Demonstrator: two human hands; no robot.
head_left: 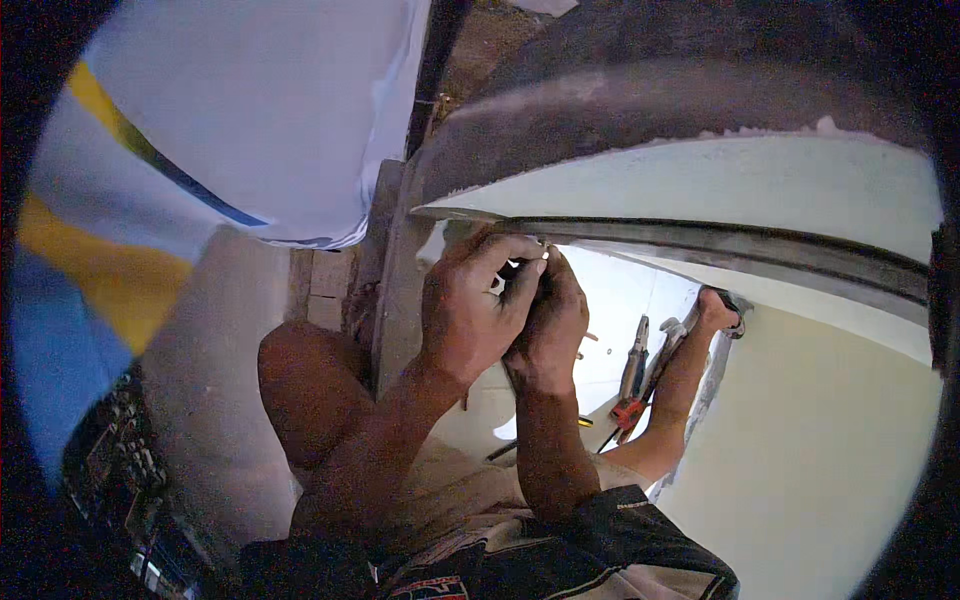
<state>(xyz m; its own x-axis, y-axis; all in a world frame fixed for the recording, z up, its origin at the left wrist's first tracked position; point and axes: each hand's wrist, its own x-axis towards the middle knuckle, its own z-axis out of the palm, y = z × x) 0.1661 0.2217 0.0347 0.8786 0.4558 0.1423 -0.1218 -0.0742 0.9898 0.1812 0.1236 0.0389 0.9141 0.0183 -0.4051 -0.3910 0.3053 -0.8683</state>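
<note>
Both my hands meet in the middle, close under a dark rail. My left hand (470, 310) is closed, its thumb and fingertips pinched together against the other hand's fingertips. A tiny whitish thing (544, 254) shows between the fingertips, too small to name. My right hand (556, 325) is also closed, its fingers curled and partly hidden behind my left hand. Beyond my right wrist, pliers (633, 372) lie on a bright white surface, beside another metal tool (671, 335).
The dark rail (720, 243) runs across to the right, with a pale wall (830, 430) below it. My bare foot (714, 308) rests near the rail. A thin black-and-yellow tool (584, 422) lies by my right forearm. White sheeting (270, 110) with yellow and blue bands hangs at left.
</note>
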